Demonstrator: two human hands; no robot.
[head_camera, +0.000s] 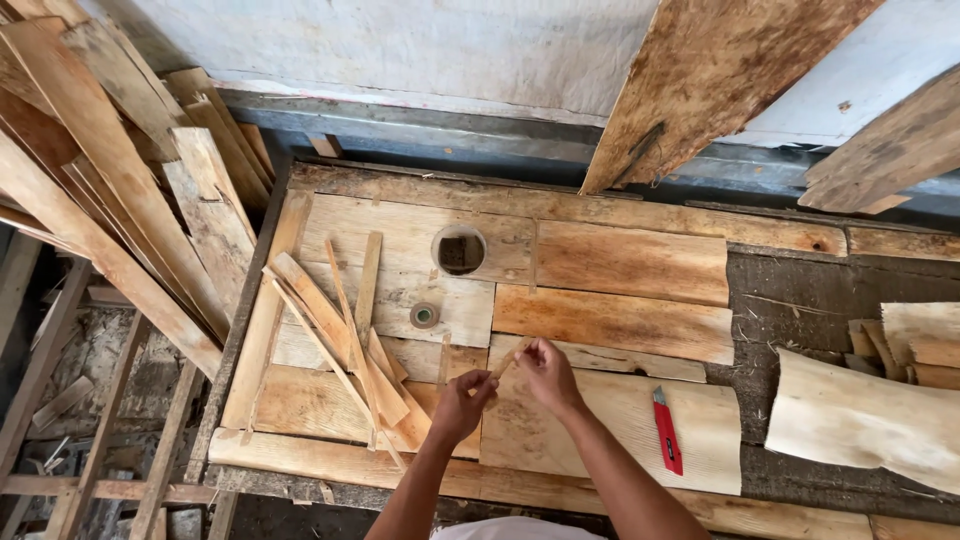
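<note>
Thin wooden sliver sits between our two hands, above the middle of the plank counter. Our left hand is closed on its lower end, and our right hand pinches the upper end. To the left we see a pile of wood strips and a small tape roll. A red utility knife lies just right of our right arm.
</note>
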